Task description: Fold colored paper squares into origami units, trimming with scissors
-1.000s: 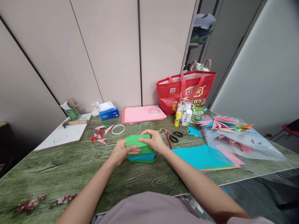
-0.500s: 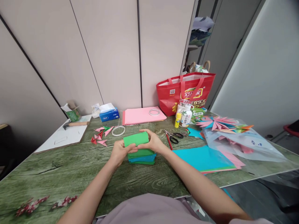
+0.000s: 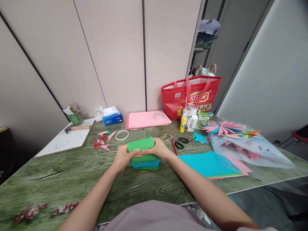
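Note:
A folded piece of green paper (image 3: 141,144) is held up between both hands over the middle of the table. At its left end, my left hand (image 3: 123,157) pinches it with the thumb in front and the fingers behind. My right hand (image 3: 158,149) grips the right end, its thumb pressed on the lower edge near the other thumb. Just below and partly behind the hands lies a stack of green and blue paper pieces (image 3: 145,163) on the table. The back of the held paper and most fingertips are hidden.
Scissors (image 3: 179,144), a red pencil (image 3: 173,146) and a glue stick (image 3: 183,124) lie or stand right of the hands. Blue sheets (image 3: 211,163) are nearer right. Folded pink pieces (image 3: 105,147) and a tape roll (image 3: 122,135) are left; pink sheets (image 3: 144,119) and a red bag (image 3: 173,99) are behind.
The right-hand fingers have come down from the paper's top edge to its right end. The green paper has shifted very slightly; the stack is unmoved.

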A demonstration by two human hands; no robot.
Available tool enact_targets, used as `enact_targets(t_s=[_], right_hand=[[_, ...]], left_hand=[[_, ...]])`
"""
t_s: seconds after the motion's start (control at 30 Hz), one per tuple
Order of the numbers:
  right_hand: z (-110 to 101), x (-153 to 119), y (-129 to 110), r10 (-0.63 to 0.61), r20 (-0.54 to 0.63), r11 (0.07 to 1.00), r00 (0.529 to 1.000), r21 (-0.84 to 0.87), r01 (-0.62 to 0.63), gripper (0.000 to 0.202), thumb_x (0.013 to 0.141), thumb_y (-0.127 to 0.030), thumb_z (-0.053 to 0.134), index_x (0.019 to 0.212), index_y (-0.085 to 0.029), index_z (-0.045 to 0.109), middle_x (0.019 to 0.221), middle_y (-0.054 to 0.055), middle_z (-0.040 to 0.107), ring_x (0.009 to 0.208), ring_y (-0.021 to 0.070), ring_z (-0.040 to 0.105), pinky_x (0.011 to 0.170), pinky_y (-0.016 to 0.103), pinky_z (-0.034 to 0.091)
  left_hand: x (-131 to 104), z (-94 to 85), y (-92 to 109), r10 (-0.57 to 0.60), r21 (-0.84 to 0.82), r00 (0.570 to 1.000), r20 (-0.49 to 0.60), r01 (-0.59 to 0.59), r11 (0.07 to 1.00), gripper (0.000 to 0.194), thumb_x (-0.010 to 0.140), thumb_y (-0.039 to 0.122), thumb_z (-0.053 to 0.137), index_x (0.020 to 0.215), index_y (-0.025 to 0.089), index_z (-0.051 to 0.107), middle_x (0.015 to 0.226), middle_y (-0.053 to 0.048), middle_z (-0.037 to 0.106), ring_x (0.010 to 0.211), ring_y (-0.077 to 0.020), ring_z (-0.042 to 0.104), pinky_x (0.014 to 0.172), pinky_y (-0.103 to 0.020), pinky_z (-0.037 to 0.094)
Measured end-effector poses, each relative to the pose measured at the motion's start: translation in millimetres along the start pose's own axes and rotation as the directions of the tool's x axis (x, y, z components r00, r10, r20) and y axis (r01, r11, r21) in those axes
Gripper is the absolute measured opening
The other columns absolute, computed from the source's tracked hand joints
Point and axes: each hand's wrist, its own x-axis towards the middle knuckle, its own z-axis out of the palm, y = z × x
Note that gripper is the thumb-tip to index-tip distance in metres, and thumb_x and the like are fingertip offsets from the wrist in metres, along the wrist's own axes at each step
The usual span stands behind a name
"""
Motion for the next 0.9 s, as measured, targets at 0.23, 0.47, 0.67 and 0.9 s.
enact_targets(t_s=[0.23, 0.47, 0.67, 0.9], right_hand=[[-2.3, -0.4, -4.7, 0.038, 0.01, 0.999, 0.999, 0.037, -0.038, 0.033, 0.039, -0.025, 0.077, 0.06, -0.011, 0.057, 0.053, -0.002, 0.059, 0.045, 0.0082, 0.049, 0.045, 0.021, 0.039], [-6.1, 4.9, 0.0, 0.031, -0.045, 0.995, 0.998, 0.101, -0.026, 0.039, 0.035, -0.026, 0.079, 0.066, -0.012, 0.06, 0.057, -0.002, 0.061, 0.048, 0.01, 0.053, 0.046, 0.022, 0.044], [-14.3, 8.3, 1.0, 0.023, -0.077, 0.992, 0.997, 0.129, -0.013, 0.038, 0.034, -0.024, 0.08, 0.062, -0.012, 0.058, 0.055, -0.002, 0.062, 0.046, 0.0091, 0.055, 0.048, 0.021, 0.045], [-15.1, 10.3, 2.3, 0.056, -0.133, 0.979, 0.99, 0.202, -0.028, 0.037, 0.031, -0.021, 0.08, 0.057, -0.011, 0.056, 0.049, -0.003, 0.06, 0.044, 0.0083, 0.055, 0.048, 0.021, 0.048]], left_hand=[[-0.2, -2.1, 2.9, 0.003, 0.052, 0.999, 0.051, -0.005, 0.999, 0.022, 0.061, 0.028, 0.07, 0.073, 0.01, 0.065, 0.066, -0.007, 0.071, 0.062, -0.0207, 0.066, 0.062, -0.031, 0.054], [2.3, -2.0, 2.6, 0.022, 0.03, 0.999, 0.026, -0.023, 0.999, 0.022, 0.062, 0.026, 0.069, 0.074, 0.008, 0.064, 0.066, -0.009, 0.07, 0.062, -0.0225, 0.066, 0.061, -0.033, 0.054], [4.5, -3.7, 1.2, 0.015, -0.059, 0.999, -0.042, -0.018, 0.998, 0.022, 0.059, 0.024, 0.072, 0.071, 0.008, 0.063, 0.063, -0.008, 0.07, 0.061, -0.0228, 0.066, 0.062, -0.033, 0.055], [5.2, -4.7, -1.7, -0.028, -0.167, 0.999, 0.02, 0.031, 0.986, 0.026, 0.058, 0.022, 0.073, 0.079, 0.008, 0.064, 0.074, -0.009, 0.071, 0.069, -0.0241, 0.066, 0.069, -0.036, 0.054]])
